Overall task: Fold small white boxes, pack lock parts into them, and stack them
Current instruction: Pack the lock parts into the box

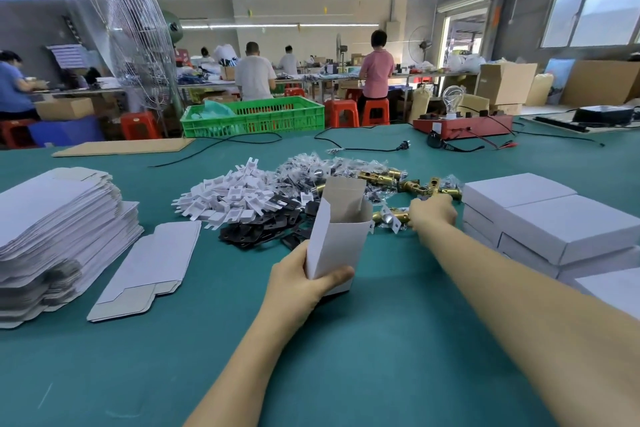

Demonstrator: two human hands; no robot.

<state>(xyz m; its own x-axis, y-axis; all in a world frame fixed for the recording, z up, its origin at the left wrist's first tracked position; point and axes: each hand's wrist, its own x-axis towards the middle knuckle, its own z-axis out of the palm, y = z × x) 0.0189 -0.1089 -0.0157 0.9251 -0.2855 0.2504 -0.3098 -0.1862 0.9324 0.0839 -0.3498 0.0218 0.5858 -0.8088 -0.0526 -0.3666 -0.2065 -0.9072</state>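
My left hand grips a small white box that stands upright on the green table, its top flap open. My right hand reaches out past it and holds a brass latch lying on the table. More brass latches lie behind, beside small bagged parts, white plastic pieces and black plates. Closed white boxes are stacked at the right.
A tall pile of flat box blanks sits at the left, with a smaller pile next to it. Cables, a red test unit with a bulb, a cardboard sheet and a green crate lie farther back. Other people work at distant tables.
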